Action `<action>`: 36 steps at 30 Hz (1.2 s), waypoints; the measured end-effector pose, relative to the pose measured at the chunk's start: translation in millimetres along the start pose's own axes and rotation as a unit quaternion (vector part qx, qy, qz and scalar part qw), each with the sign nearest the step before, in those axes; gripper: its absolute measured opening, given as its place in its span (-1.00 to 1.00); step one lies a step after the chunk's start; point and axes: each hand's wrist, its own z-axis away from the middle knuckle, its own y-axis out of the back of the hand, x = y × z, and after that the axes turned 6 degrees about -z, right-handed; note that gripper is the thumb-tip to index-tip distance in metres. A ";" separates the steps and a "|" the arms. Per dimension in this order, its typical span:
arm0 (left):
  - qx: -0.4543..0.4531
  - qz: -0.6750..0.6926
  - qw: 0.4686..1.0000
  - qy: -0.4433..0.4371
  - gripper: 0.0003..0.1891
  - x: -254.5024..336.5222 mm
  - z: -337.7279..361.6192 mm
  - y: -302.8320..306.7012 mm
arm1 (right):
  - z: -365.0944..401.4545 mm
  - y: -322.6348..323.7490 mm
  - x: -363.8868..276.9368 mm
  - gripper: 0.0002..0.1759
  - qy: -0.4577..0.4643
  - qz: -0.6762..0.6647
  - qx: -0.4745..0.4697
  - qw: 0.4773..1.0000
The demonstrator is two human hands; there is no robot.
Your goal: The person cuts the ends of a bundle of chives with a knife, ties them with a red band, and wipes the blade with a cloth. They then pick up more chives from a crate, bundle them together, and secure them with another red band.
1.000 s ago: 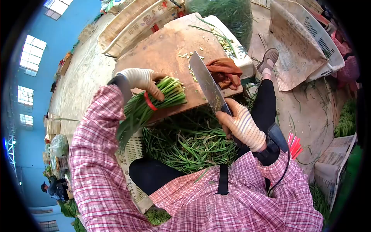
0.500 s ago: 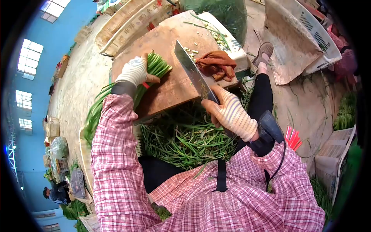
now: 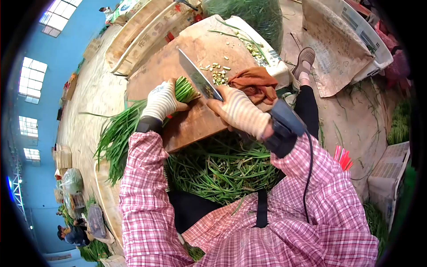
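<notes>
My left hand [image 3: 161, 101], in a striped knit glove, is closed round a bundle of green chives [image 3: 184, 90] on the wooden chopping board [image 3: 195, 127]. Its trimmed ends face right, and the long leaves hang over the board's left side. A bit of red shows by the thumb. My right hand [image 3: 242, 110], gloved too with bare fingertips, grips the handle of a broad knife [image 3: 195, 73]. The blade stands just right of the bundle's ends, its tip pointing up and left. Short cut stem pieces [image 3: 219, 74] lie on the board beyond the blade, beside a brown cloth [image 3: 254, 84].
Loose green leaves [image 3: 222, 169] fill the space below the board. A long cream crate [image 3: 147, 38] stands behind it, and a filled green bag [image 3: 249, 18] at the back. Right are a white crate [image 3: 378, 53] and red strips [image 3: 342, 158]. Another person [image 3: 73, 235] is far left.
The knife and my right hand have moved left, close to the bundle's ends. More cut pieces lie on the board. My left hand still holds the bundle, now slightly lower and turned.
</notes>
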 end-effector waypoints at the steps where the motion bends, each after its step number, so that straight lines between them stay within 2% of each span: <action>1: 0.010 0.000 1.000 -0.004 0.02 0.9 1.3 -2.3 | -7.7 -2.6 0.0 -0.54 0.014 0.027 -0.007 1.000; 5: 0.036 -0.005 0.999 -0.007 -0.08 -1.9 0.0 -5.4 | -18.0 6.8 -21.7 -0.72 -0.148 -0.026 -0.145 0.978; 6: 0.036 -0.004 0.999 -0.011 -0.09 -0.2 2.1 -2.1 | -19.9 7.4 -15.1 -0.70 -0.107 -0.048 -0.167 0.979; 7: 0.034 -0.002 0.999 -0.015 -0.10 1.2 4.5 -2.5 | -16.2 14.9 -41.3 -0.66 -0.159 -0.025 -0.176 0.971; 9: 0.041 0.003 0.999 -0.023 -0.12 -1.3 2.0 -6.0 | -24.4 13.2 -43.8 -0.62 -0.216 -0.112 -0.197 0.950; 10: 0.034 0.010 0.999 -0.016 -0.12 -0.1 1.8 -5.0 | -33.4 5.0 -43.6 -0.59 -0.251 -0.077 -0.185 0.947; 11: 0.030 0.014 0.999 -0.011 -0.12 1.3 1.4 -4.0 | -50.1 -7.5 -9.6 -0.58 -0.045 0.124 -0.272 0.953; 12: 0.032 0.015 0.999 -0.010 -0.11 -0.8 0.1 -6.8 | -68.6 -25.5 20.4 -0.58 0.125 0.221 -0.216 0.943; 13: 0.035 0.014 0.999 -0.010 -0.11 -3.8 -2.5 -10.4 | -72.1 -35.3 6.8 -0.57 0.292 0.310 -0.149 0.892; 14: 0.036 0.014 0.999 -0.012 -0.10 -5.3 -2.8 -15.5 | -63.1 -30.4 -4.4 -0.58 0.088 0.176 -0.158 0.968; 15: 0.042 0.013 0.999 -0.011 -0.10 -4.4 0.7 -11.9 | -47.6 -20.1 -45.5 -0.59 -0.116 0.033 -0.157 0.980; 17: 0.038 0.010 0.999 -0.007 -0.01 0.9 6.3 -7.6 | -48.9 -10.7 -39.8 -0.60 -0.193 0.018 -0.133 0.972; 18: 0.049 0.010 0.999 -0.012 0.01 1.4 8.6 -7.1 | -44.9 -10.9 -14.6 -0.61 -0.074 0.136 -0.079 0.985; 20: 0.063 0.026 0.997 -0.029 0.09 -3.6 11.6 -9.1 | -29.4 -4.1 -0.2 -0.59 -0.006 0.209 -0.015 0.978; 21: 0.050 0.098 0.992 -0.054 0.11 -10.0 10.1 -6.7 | -16.5 5.6 -17.0 -0.56 -0.058 0.173 -0.008 0.983; 23: 0.018 0.237 0.966 -0.104 0.14 -26.2 9.7 -2.3 | -7.2 20.7 -18.8 -0.49 0.020 0.249 -0.005 0.968; 24: 0.023 0.221 0.970 -0.097 0.15 -29.6 11.2 0.1 | -13.3 25.8 -21.1 -0.52 0.001 0.261 0.001 0.965; 25: -0.008 0.219 0.973 -0.066 0.15 -29.4 15.2 4.2 | -23.7 31.8 -23.8 -0.54 -0.019 0.272 0.005 0.962; 27: -0.069 0.220 0.973 0.001 0.16 -26.5 27.6 10.0 | -50.5 41.8 -20.6 -0.56 0.035 0.364 0.024 0.930; 29: 0.093 0.101 0.990 -0.024 0.18 -22.3 45.2 -2.4 | -82.6 48.6 -22.9 -0.59 0.038 0.456 0.008 0.889; 31: 0.189 0.088 0.978 -0.001 0.11 -23.1 57.4 -17.9 | -101.7 58.3 -9.7 -0.65 0.109 0.484 -0.020 0.868; 32: 0.200 0.073 0.977 0.008 0.06 -25.8 63.0 -20.1 | -113.6 58.5 -1.6 -0.68 0.081 0.507 -0.029 0.858; 33: 0.209 0.059 0.976 0.018 0.01 -29.0 70.3 -23.1 | -134.6 60.5 23.4 -0.67 0.068 0.566 -0.042 0.821; 35: 0.257 0.044 0.965 0.031 -0.10 -32.3 88.5 -24.5 | -118.2 48.3 -20.3 -0.68 0.044 0.604 -0.063 0.793; 36: 0.277 0.050 0.959 0.031 -0.13 -37.9 93.4 -30.0 | -120.2 37.4 -23.2 -0.69 0.114 0.593 -0.049 0.796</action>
